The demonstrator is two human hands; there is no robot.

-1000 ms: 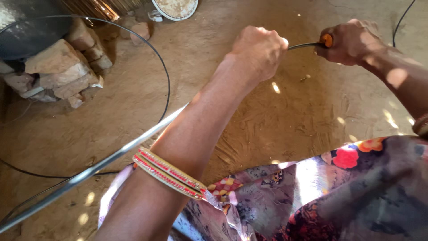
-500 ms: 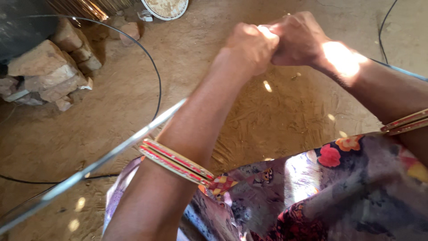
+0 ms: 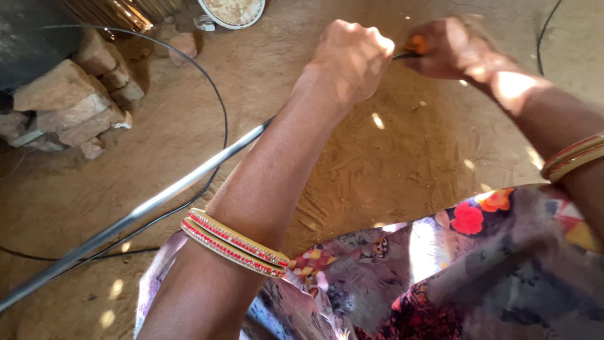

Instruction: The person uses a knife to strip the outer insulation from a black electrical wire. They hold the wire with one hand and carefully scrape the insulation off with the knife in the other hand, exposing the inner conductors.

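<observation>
Above a packed brown earthen floor (image 3: 402, 164), two bare hands meet near the top of the view.

Left hand (image 3: 352, 56): closed in a tight fist, knuckles up, forearm running diagonally down toward the lower left. It appears clenched on the upper end of a long, thin grey metal rod (image 3: 145, 208); the grip itself is hidden behind the fist. The wrist carries a stack of gold bangles with red beaded bands (image 3: 233, 242).

Right hand (image 3: 459, 47): blurred, fingers curled shut around a small tool with an orange handle (image 3: 415, 44). A short dark shaft shows between the two fists, just beside the left hand; its tip is hidden. The forearm leaves the frame at right, bearing red and gold bangles (image 3: 576, 157).

Grey metal rod: slants from the left fist down to the lower left edge, held clear of the floor, passing behind the left forearm.

Surroundings: a thin black wire (image 3: 214, 107) loops over the floor at left, crossing under the rod. A stack of rough pale stones (image 3: 69, 107) stands at upper left beside a dark rounded vessel (image 3: 31, 38). A round pale plate (image 3: 233, 9) lies at the top edge. Purple floral-print cloth (image 3: 440, 271) covers the lap at the bottom.
</observation>
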